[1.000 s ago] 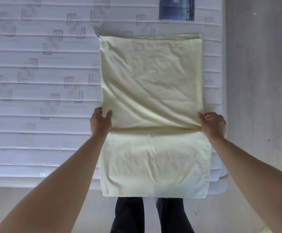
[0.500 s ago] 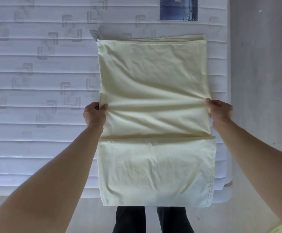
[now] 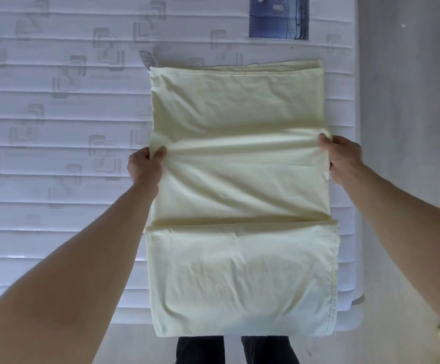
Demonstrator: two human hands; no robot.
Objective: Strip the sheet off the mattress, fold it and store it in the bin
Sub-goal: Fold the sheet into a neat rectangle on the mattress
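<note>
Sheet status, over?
Both hands, left and right, pinching sheet side edges. Sheet part-folded on mattress. Nothing in the way.

The sheet (image 3: 240, 179) is thin pale-yellow woven cloth, matt and softly creased, with a stitched hem along its near right edge. The mattress (image 3: 56, 127) is white quilted fabric, ribbed with stitched rows and a faint grey woven pattern, bearing a glossy blue label (image 3: 278, 17).

Both arms reach forward, left hand (image 3: 145, 168) and right hand (image 3: 343, 160) each pinching a sheet (image 3: 240, 179) edge
</note>
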